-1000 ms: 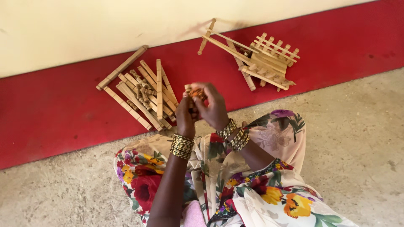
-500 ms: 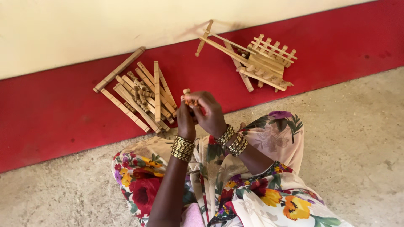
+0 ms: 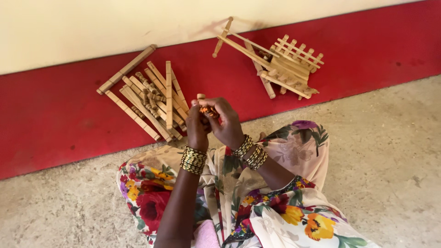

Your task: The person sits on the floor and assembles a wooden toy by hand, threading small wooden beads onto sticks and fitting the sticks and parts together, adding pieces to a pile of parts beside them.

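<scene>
Seated person, viewed from above; floral cloth [image 3: 275, 216] over the lap, cut off at the bottom edge.

Left: loose pile of pale wooden slats and notched sticks [image 3: 147, 98] lying on the red painted band [image 3: 50, 115] at the foot of the cream wall [image 3: 92, 27], near the band's front edge where it meets the grey concrete floor [image 3: 390, 170]. Some darker bits in the pile's middle, too small to identify.

Centre: left hand [image 3: 197, 131] and right hand [image 3: 227, 121] raised together over the lap, fingertips meeting. Between them a small orange-and-dark piece [image 3: 209, 110], pinched from both sides; mostly covered by the fingers, its kind unclear. A short pale wooden end [image 3: 200, 96] pokes above the left hand's fingertips. Beaded gold bangles [image 3: 193, 160] on both wrists.

Right: a joined frame of pale wooden bars with a small lattice [image 3: 280, 64], on the red band close to the wall, well apart from the hands.
</scene>
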